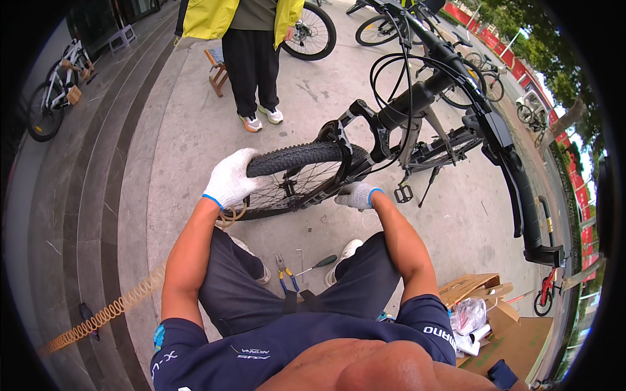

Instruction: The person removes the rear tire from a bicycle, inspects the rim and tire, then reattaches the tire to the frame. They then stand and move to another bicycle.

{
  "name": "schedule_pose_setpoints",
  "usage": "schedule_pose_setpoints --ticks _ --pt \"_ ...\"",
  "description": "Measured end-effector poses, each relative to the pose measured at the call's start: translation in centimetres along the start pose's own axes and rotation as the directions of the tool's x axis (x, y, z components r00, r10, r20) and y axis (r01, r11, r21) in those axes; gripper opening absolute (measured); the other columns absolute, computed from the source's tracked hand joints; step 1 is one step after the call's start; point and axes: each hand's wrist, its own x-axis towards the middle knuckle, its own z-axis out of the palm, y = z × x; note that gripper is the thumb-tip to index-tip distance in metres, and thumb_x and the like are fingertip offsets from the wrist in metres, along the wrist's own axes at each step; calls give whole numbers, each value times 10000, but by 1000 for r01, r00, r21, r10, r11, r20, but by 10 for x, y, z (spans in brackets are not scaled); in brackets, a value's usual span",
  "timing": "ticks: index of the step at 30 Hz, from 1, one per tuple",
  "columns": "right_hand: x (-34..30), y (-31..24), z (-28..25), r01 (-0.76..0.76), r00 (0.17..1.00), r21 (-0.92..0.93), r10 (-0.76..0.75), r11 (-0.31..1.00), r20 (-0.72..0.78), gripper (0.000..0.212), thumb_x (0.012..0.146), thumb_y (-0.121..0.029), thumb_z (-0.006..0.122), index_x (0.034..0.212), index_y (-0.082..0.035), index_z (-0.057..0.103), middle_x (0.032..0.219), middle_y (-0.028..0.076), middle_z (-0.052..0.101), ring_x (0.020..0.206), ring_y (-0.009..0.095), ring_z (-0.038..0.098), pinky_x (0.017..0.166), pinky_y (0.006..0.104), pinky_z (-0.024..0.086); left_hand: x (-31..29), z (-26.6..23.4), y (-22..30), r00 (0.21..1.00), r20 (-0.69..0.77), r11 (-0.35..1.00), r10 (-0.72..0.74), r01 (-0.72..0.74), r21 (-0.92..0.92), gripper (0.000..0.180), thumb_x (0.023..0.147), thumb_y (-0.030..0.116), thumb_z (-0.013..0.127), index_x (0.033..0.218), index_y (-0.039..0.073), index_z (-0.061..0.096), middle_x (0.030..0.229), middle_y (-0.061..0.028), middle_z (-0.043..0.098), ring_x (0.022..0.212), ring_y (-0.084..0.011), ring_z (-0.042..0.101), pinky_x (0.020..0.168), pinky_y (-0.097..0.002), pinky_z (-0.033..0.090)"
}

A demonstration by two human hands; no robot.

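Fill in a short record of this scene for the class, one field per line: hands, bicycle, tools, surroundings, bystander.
Left hand: white-gloved, on the front tire
Right hand: gloved, beside the fork's lower end; exact contact unclear
Bicycle: mountain bike with knobby front tire and black handlebar
Tools on ground: pliers with blue-and-yellow handles, dark-handled screwdriver
Left side: coiled tan hose, dark steps
Lower right: opened cardboard
Bystander: person in yellow jacket, standing

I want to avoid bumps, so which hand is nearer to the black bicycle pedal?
Right. The right hand is left of the pedal; the left hand is farther left, at the front tyre.
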Motion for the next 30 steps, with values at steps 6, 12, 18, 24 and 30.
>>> schedule_pose_setpoints --ticks 6,12,18,24,30 --pt "-2 -2 -1 -4 1000 3 4 1000 2 569 1018 -488 696 1403 -73 756 1143 175 809 763 277 777 681 414 658 0 -4 6 1000 16 1000 0 0 -22 639 792 404 931 1293 66 725 1175 -181 776 1097 -361 766 975 -428 591" --pt "-2 -3 -1 -2 1000 7 2 1000 5 582 1020 -502 693 1426 -88 744 1168 177 808 768 276 780 686 409 666 -1 -6 8 1000 24 1000 -8 9 -27 625 790 391 928 1283 64 728 1166 -179 777 1091 -359 767 971 -427 591" --pt "-1 -4 -1 -7 1000 2 7 1000 18 589 1022 -503 688 1435 -87 738 1181 174 805 782 272 784 685 411 666 0 -5 7 1000 27 1000 -10 11 -28 628 786 386 928 1284 60 727 1164 -183 777 1094 -363 767 975 -432 591" --pt "-4 -7 -2 -17 999 15 17 1000 33 631 1015 -519 696 1420 -36 732 1155 159 791 829 265 771 695 405 652 0 -6 8 1000 21 999 -6 7 -40 633 786 387 926 1291 59 730 1175 -184 779 1109 -369 765 985 -437 591" --pt "-9 -18 1 9 999 -30 -8 1000 33 569 1007 -499 692 1364 -63 772 1079 161 808 803 263 782 699 417 653 -2 -6 9 1000 5 999 -18 18 -26 621 793 379 925 1285 53 731 1171 -186 783 1105 -362 770 977 -437 594"
